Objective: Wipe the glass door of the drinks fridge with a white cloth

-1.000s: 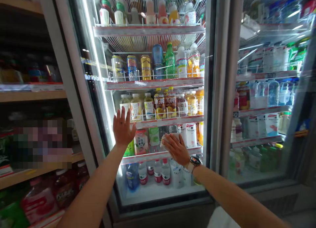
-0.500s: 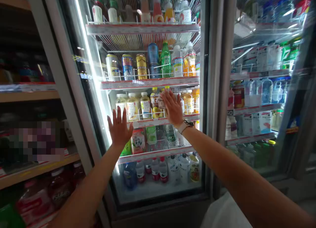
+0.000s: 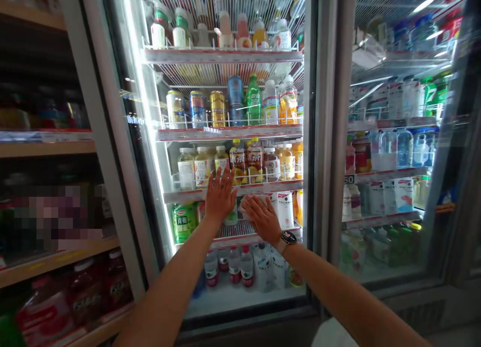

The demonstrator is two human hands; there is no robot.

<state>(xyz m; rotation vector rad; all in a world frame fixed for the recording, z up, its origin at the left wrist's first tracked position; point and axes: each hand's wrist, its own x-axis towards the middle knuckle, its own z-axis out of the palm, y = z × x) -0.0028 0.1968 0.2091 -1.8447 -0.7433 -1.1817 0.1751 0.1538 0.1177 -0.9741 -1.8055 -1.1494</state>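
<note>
I have both palms pressed flat on the glass door (image 3: 225, 161) of the drinks cooler. My left hand (image 3: 220, 197) lies spread, fingers apart, over the shelf rail under the tea bottles (image 3: 203, 164). My right hand (image 3: 261, 218), just beside it and slightly lower, pins a pale cloth (image 3: 251, 203) against the pane; its fingers are extended and fairly close together, flat on the cloth rather than curled round it, and a wristwatch (image 3: 288, 237) sits on that wrist.

The risks I see: the cloth is held only by palm pressure, so a light spot in the stroke could let it slide out and drop to the floor. The 2 hands are nearly touching, so a sideways sweep could run the cloth into my left fingers. Leaning hard on the pane could also swing or rattle the door, and the watch could scrape the glass.
</note>
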